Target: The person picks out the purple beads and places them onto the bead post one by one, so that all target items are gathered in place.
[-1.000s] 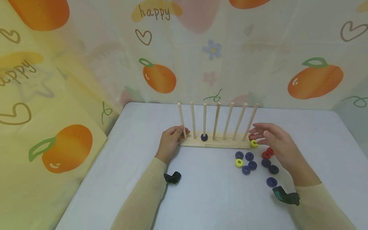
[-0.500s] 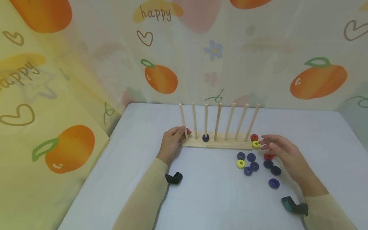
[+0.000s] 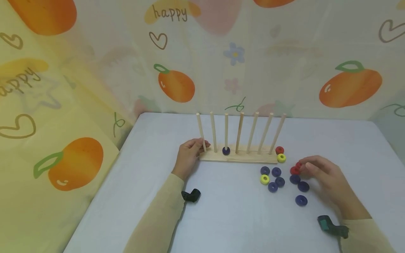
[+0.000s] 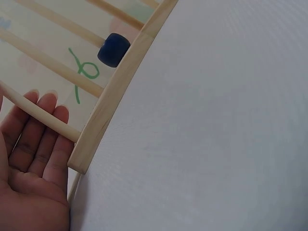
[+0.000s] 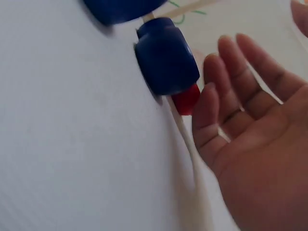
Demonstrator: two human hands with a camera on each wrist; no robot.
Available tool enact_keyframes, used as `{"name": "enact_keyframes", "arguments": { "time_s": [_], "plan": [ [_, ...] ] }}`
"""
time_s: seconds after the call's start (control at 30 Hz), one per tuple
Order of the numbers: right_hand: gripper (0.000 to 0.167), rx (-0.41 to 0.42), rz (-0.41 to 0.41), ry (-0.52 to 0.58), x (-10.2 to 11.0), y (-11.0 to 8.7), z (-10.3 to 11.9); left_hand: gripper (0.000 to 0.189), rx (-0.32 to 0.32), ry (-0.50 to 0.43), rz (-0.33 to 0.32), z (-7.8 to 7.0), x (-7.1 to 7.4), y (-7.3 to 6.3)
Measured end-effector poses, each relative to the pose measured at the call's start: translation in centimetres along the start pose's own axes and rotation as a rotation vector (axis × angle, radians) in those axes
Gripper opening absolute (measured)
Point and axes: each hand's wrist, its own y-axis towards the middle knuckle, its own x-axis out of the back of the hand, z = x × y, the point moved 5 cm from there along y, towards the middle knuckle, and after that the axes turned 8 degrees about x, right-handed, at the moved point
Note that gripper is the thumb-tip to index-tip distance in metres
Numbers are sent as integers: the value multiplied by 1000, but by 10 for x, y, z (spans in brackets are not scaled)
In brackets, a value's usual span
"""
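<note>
A wooden base carries a row of several upright pegs. One dark blue bead sits at the bottom of the third peg from the left. My left hand holds the leftmost peg low down, thumb on one side and fingers behind it. To the right of the base, my right hand has its fingertips right at two red beads. Its fingers are loosely bent in the right wrist view, thumb apart, beside a blue bead and a partly hidden red bead.
Another red bead and a yellow bead lie against the base's right end. Several blue beads and a second yellow bead lie in front. A printed curtain hangs behind the white table.
My right hand has drawn back from the red and yellow beads at the base's right end, moving right and nearer, to the two red beads. The left hand keeps its place.
</note>
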Motion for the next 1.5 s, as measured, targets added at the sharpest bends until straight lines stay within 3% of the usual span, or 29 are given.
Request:
{"name": "enact_keyframes", "arguments": {
  "time_s": [0.23,0.43,0.67,0.9,1.27,1.5],
  "plan": [
    [22,-122,74,-90,-2,-2,-11,46,-6,-11,-1,0,0,1],
    [24,-134,105,-83,-5,-3,-12,46,-5,14,-3,1,0,1],
    [33,-238,180,-98,-11,-5,-15,46,-14,12,0,0,0,1],
    [40,-179,225,-172,-16,-3,-12,47,-24,0,2,-1,-1,1],
    [40,-233,245,-209,-19,-2,-13,43,-24,-16,4,1,0,3],
    [38,-182,259,-260,-22,-1,-6,43,-15,-20,1,3,0,3]
  ]
}}
